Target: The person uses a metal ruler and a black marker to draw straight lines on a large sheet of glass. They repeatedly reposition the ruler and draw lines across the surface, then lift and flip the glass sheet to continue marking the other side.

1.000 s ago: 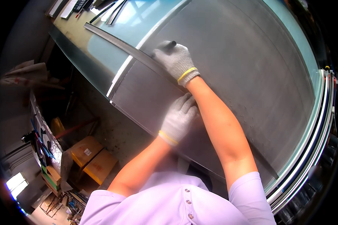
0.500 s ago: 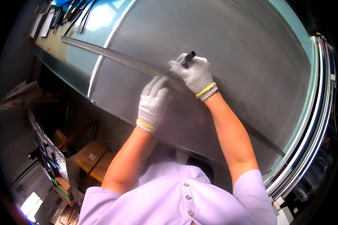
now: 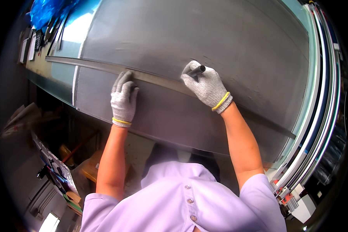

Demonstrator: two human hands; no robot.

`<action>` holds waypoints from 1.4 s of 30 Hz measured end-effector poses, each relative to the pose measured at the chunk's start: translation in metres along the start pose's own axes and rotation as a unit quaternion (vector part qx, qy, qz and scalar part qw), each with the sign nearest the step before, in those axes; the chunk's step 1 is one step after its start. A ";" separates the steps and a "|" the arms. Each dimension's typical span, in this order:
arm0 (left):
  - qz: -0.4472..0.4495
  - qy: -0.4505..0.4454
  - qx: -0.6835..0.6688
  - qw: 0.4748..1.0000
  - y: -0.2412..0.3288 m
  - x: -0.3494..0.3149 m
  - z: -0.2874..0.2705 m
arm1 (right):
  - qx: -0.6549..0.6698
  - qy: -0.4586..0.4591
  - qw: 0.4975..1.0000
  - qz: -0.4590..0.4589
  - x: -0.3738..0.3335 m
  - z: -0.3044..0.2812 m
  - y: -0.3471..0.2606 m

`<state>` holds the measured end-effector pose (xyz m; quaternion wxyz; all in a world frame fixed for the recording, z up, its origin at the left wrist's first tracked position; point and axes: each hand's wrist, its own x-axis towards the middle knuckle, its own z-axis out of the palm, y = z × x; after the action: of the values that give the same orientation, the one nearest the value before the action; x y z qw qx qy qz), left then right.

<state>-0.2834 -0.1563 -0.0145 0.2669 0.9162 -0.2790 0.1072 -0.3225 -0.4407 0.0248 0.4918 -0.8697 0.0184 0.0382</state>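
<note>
A dark grey sheet (image 3: 174, 34), which looks like mesh, covers most of the table. Across it lies a long, flat metal straightedge (image 3: 154, 79), slanting from the upper left down toward the right. My gloved left hand (image 3: 122, 99) is open, with its fingertips resting on the straightedge's near side. A black marker (image 3: 197, 71) is gripped in my gloved right hand (image 3: 207, 86), closed just beyond the straightedge. The marker's tip is hidden by the hand. Both gloves are pale grey knit with yellow cuff bands.
Blue plastic (image 3: 50, 13), a calculator (image 3: 39, 40) and several long, thin tools crowd the table's far left. Long pale rails or tubes (image 3: 324, 96) run along the right side. Below the table's left edge stands a yellow-orange box (image 3: 91, 168).
My left hand has moved left along the straightedge, and its fingers now rest on it. My right hand, still holding the marker, has shifted slightly right and nearer. The view has shifted too.
</note>
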 end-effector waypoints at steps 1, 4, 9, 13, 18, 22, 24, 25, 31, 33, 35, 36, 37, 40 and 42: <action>0.002 0.002 0.004 1.000 0.000 0.000 0.001 | -0.018 -0.001 1.000 0.003 -0.008 -0.008 0.005; 0.004 -0.002 0.000 1.000 0.000 0.000 0.002 | -0.055 0.002 0.998 0.036 -0.036 -0.037 0.024; 0.003 -0.014 -0.005 1.000 0.000 -0.002 0.004 | -0.007 0.059 0.991 0.121 -0.092 -0.086 0.055; -0.027 -0.030 0.028 0.999 0.007 0.000 0.005 | 0.050 0.114 0.979 0.160 -0.136 -0.119 0.086; -0.027 0.003 0.078 0.997 0.058 -0.001 0.026 | 0.041 0.158 0.968 0.191 -0.184 -0.155 0.115; 0.012 -0.021 -0.025 0.999 0.146 -0.003 0.061 | 0.022 0.171 0.963 0.208 -0.222 -0.190 0.134; 0.018 -0.063 -0.055 0.996 0.185 -0.009 0.078 | 0.024 0.180 0.959 0.218 -0.242 -0.207 0.147; 0.042 -0.067 -0.063 0.995 0.200 -0.013 0.085 | 0.024 0.183 0.958 0.220 -0.251 -0.216 0.153; 0.069 -0.093 -0.037 0.993 0.252 -0.017 0.111 | -0.006 0.244 0.936 0.253 -0.318 -0.265 0.204; 0.066 -0.091 -0.019 0.994 0.250 -0.018 0.115 | 0.013 0.267 0.923 0.277 -0.338 -0.278 0.220; 0.071 -0.078 -0.010 0.994 0.250 -0.018 0.117 | 0.017 0.294 0.911 0.287 -0.349 -0.290 0.227; 0.070 -0.075 -0.006 0.995 0.251 -0.019 0.118 | 0.026 0.306 0.904 0.298 -0.355 -0.295 0.233; 0.069 -0.073 -0.002 0.995 0.252 -0.019 0.118 | 0.036 0.317 0.896 0.308 -0.361 -0.300 0.236; 0.070 -0.053 0.000 0.996 0.249 -0.022 0.124 | 0.022 0.347 0.880 0.325 -0.374 -0.315 0.241; 0.071 -0.049 0.004 0.996 0.247 -0.024 0.125 | 0.009 0.364 0.873 0.324 -0.382 -0.320 0.252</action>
<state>-0.4375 -0.3879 -0.0212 0.2413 0.8990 -0.3561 0.0819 -0.7049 -0.8467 0.0065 0.4181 -0.7629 0.4774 -0.1235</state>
